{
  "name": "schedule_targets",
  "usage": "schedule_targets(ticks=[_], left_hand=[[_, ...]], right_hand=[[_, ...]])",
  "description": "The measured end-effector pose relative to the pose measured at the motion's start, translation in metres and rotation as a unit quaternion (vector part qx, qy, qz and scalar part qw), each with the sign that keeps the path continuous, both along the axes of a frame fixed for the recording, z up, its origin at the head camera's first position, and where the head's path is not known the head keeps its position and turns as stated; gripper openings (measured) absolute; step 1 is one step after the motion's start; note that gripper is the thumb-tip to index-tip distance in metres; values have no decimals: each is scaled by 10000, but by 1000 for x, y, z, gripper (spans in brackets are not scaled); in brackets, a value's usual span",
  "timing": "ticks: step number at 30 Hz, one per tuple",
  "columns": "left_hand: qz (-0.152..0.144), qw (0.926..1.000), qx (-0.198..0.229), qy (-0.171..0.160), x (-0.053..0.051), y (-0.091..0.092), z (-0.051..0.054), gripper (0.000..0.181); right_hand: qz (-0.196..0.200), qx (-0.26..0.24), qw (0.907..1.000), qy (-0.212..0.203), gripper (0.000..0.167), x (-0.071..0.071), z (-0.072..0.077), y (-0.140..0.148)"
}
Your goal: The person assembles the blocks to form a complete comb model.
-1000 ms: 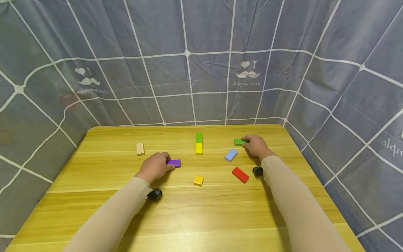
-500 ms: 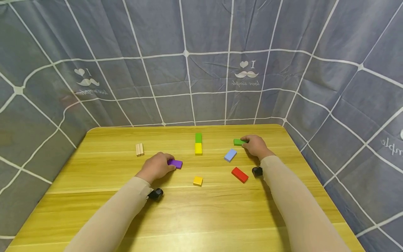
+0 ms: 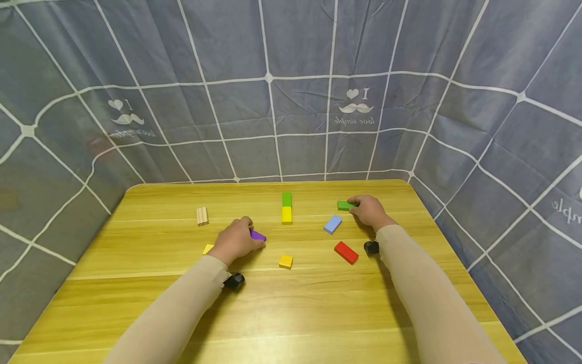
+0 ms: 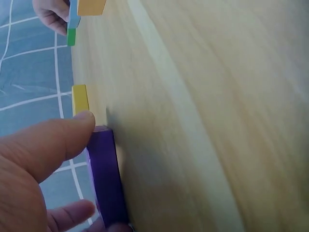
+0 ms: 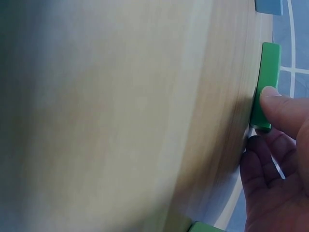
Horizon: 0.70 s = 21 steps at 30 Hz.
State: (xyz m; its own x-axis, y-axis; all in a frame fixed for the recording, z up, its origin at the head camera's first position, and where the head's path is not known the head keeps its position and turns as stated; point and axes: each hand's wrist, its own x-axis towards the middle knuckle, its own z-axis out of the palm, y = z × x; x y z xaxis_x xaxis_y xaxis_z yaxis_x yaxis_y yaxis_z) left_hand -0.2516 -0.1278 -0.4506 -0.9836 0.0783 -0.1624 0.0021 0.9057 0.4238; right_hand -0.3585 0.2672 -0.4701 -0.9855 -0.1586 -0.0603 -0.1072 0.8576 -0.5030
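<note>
My left hand (image 3: 234,240) grips a purple block (image 3: 258,236) left of the table's middle, and part of that block is hidden by the fingers. In the left wrist view, the thumb lies at one end of the purple block (image 4: 108,176) and fingertips reach the other end. At the right rear, my right hand (image 3: 369,210) pinches one end of a green block (image 3: 344,206). The right wrist view has the thumb on the side of this green block (image 5: 269,70). Between the hands, a green block (image 3: 287,198) and a yellow block (image 3: 287,215) lie end to end.
A light blue block (image 3: 333,224), a red block (image 3: 346,252) and a small orange-yellow block (image 3: 286,261) lie around the middle. Ridged pale wood pieces (image 3: 202,216) lie at the left. Behind my left wrist a yellow block (image 3: 208,248) peeks out. A grey curtain (image 3: 300,111) borders the table.
My left hand has shifted right, turning the purple block so its right end points slightly nearer me. A yellow block has come into view beside the left wrist. The right hand stays put.
</note>
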Motion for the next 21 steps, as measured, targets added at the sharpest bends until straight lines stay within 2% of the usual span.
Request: schedule_targets(ticks=[5, 8, 12, 21], left_hand=[[-116, 9991, 390, 92, 1, -3, -3, 67], [-343, 9983, 406, 238, 1, -3, -5, 60], [-634, 9966, 383, 354, 0, -1, -7, 62], [-902, 9941, 410, 449, 0, 10, -10, 60]], right_hand=[[27, 20, 10000, 30, 40, -1, -1, 0], [45, 32, 10000, 50, 40, 0, 0, 0], [66, 47, 10000, 56, 39, 0, 1, 0], [-6, 16, 10000, -14, 40, 0, 1, 0]])
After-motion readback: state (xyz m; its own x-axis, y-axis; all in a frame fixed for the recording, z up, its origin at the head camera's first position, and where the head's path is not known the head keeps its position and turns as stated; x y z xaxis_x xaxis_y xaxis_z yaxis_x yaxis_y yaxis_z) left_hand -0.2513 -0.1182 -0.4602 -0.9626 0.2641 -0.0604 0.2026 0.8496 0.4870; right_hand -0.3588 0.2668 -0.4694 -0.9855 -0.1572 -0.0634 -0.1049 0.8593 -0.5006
